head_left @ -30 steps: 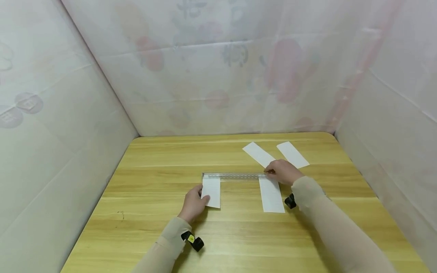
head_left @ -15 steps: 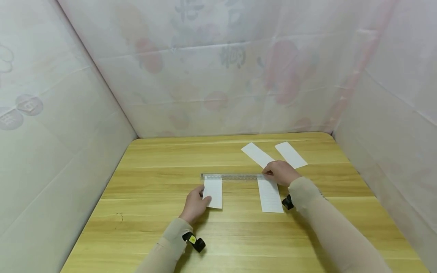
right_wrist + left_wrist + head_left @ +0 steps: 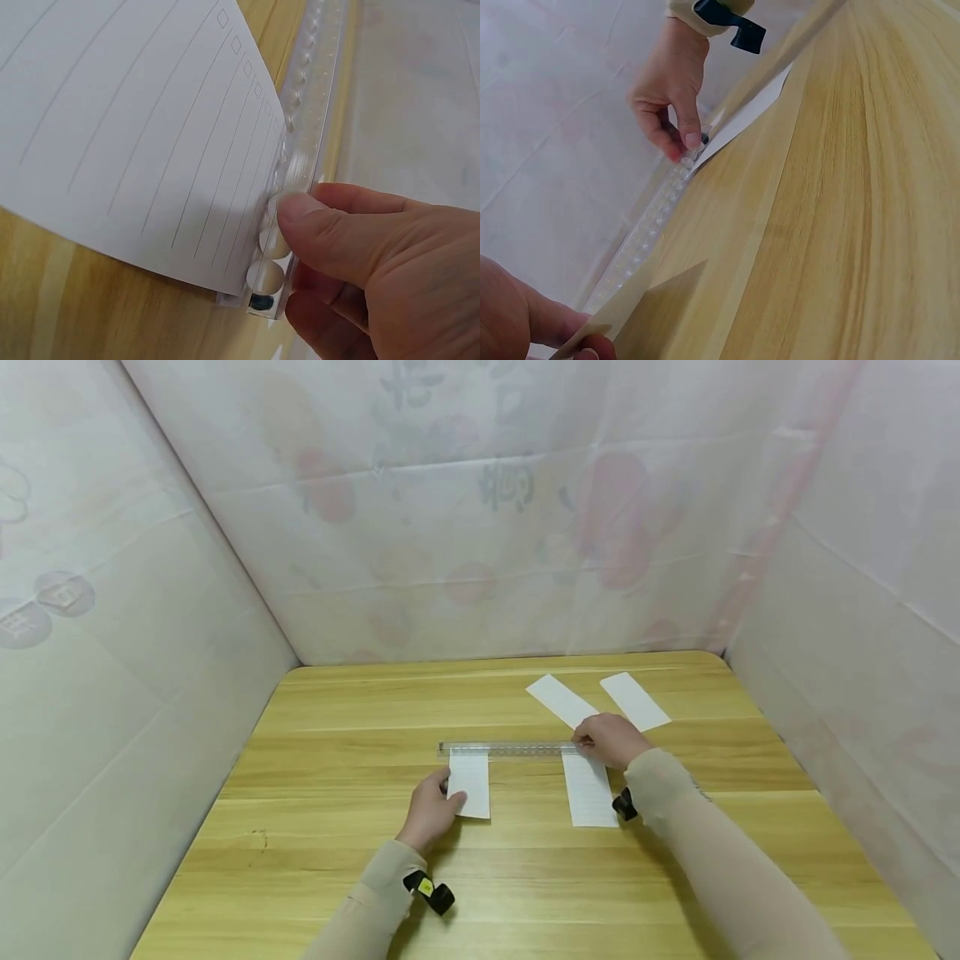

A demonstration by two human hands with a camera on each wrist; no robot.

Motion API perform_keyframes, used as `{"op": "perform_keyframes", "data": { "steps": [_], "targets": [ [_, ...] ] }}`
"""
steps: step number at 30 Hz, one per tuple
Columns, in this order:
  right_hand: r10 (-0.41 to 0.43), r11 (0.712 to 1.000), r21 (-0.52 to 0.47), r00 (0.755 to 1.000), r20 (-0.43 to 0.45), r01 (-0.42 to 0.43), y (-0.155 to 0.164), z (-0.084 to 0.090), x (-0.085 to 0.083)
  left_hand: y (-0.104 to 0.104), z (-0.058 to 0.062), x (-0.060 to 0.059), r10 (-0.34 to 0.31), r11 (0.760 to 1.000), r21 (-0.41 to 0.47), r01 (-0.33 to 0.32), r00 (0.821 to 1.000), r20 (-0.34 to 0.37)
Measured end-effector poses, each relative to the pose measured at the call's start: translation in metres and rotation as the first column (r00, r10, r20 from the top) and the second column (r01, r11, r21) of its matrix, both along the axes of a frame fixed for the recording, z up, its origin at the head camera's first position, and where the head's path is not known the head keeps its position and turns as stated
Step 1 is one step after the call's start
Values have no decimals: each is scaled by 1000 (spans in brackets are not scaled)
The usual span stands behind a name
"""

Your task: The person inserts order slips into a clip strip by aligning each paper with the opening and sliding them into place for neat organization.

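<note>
My left hand (image 3: 429, 810) sits lower centre of the head view, fingers curled, pinching the left edge of a short white paper slip (image 3: 470, 785); the left wrist view shows thumb and finger on the slip's corner (image 3: 592, 330), lifted a bit off the surface (image 3: 337, 860). My right hand (image 3: 611, 739) is right of centre, fingers curled, thumb and fingertips pinching the right end of the clear plastic binding strip (image 3: 510, 748). In the right wrist view my thumb (image 3: 330, 232) presses on the strip's row of round studs (image 3: 300, 161), with a lined sheet (image 3: 135, 127) tucked against them.

The strip lies flat, running left-right across mid frame. The short slip's top edge meets its left end; a longer lined slip (image 3: 588, 789) hangs from its right end toward me, just under my right hand.

Two more white slips lie behind my right hand: one angled (image 3: 558, 700), its near end touching or hidden by my knuckles, cannot tell which, and one (image 3: 634, 701) further right, apart from it.

Open wood shows at left, far back and along the near edge. Pale fabric walls (image 3: 150, 610) close in left, back and right, right at the surface edges.
</note>
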State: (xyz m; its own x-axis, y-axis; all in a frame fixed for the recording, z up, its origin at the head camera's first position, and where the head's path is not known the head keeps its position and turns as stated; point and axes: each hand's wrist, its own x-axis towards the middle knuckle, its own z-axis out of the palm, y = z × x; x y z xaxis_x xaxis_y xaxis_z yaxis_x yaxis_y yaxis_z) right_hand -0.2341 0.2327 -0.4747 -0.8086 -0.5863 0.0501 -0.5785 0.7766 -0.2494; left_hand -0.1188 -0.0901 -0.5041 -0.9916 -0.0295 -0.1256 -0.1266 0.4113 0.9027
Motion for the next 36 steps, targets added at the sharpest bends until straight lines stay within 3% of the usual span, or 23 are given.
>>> {"op": "perform_keyframes", "data": {
  "steps": [7,16,27,36],
  "targets": [
    [-35,994,104,999,-35,38,-9,8,0,1,-6,-5,6,999,43,-7,1000,21],
    [53,972,233,994,-99,-28,-16,8,-12,3,-13,-7,-4,992,123,-3,999,53],
    [66,965,259,994,-87,-41,-11,14,-13,14,-16,-15,3,990,139,-10,999,51],
    [71,951,305,995,-68,-47,-18,10,-15,8,-19,-17,8,994,109,-14,999,52]
  ]
}}
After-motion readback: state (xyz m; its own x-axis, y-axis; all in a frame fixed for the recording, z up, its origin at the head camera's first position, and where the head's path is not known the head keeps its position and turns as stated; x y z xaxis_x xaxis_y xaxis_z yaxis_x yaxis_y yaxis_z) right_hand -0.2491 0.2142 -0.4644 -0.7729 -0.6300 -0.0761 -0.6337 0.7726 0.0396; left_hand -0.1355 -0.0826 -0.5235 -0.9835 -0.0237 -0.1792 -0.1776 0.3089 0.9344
